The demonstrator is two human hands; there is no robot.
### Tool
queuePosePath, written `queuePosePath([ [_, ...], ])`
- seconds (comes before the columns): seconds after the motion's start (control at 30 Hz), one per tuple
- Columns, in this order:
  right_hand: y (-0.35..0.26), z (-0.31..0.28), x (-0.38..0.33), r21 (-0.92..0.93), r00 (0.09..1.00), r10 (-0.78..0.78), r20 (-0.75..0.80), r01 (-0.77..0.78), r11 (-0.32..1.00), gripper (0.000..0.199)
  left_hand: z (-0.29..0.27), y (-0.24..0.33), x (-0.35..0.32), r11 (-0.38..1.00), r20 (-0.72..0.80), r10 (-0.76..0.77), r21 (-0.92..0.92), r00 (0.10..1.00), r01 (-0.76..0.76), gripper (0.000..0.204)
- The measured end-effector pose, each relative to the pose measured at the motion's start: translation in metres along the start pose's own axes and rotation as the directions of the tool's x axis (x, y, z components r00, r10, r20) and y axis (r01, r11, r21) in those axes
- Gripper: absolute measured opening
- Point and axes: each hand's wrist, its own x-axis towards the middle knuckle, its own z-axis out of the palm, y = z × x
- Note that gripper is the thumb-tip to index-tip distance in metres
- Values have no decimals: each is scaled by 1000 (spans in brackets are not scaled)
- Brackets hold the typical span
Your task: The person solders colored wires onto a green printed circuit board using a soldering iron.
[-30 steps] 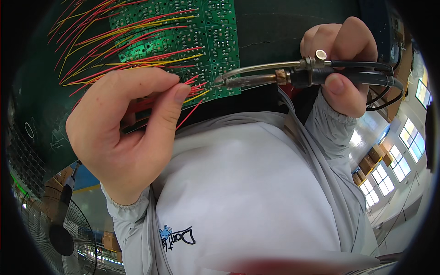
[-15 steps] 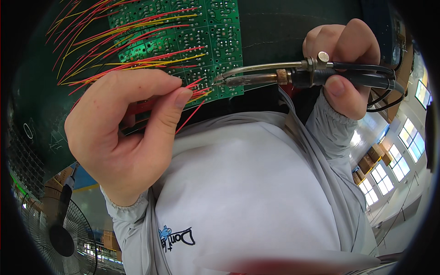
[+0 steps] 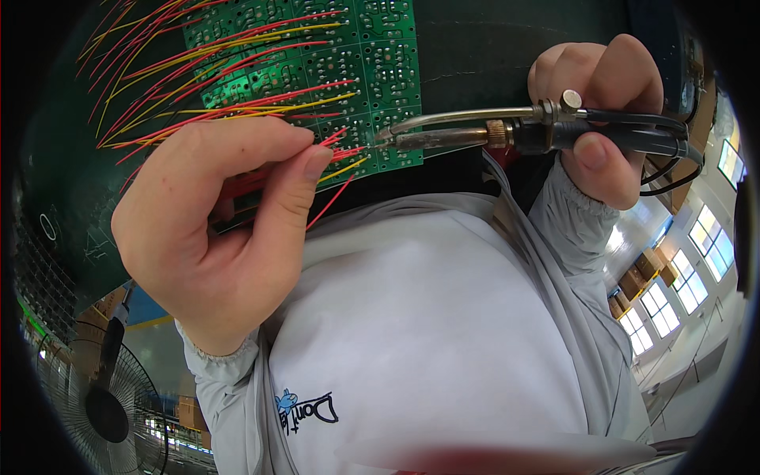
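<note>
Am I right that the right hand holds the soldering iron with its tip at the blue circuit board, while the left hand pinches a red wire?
Not quite: the board is green, not blue, as the head view shows. The rest holds: the right hand holds the soldering iron at the board, and the left hand pinches a red wire.

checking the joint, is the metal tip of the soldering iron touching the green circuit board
Touching. The head view shows the soldering iron's metal tip meeting the green circuit board at its lower edge, with no gap, beside the red wire ends the left hand pinches.

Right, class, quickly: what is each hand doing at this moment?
Left hand: closed, fingers pinching a red wire at the green circuit board.
Right hand: closed around the soldering iron, tip at the board.
</note>
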Motion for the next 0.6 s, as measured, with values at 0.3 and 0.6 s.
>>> queuePosePath([
  [0.3,3,7,3,-5,1000,5,-12,-5,1000,30,-5,-3,-2,1000,12,13,2,1000,-13,17],
  [0.6,3,6,6,69,1000,14,-13,-13,998,35,-8,-3,-3,1000,5,5,7,1000,-5,18],
])
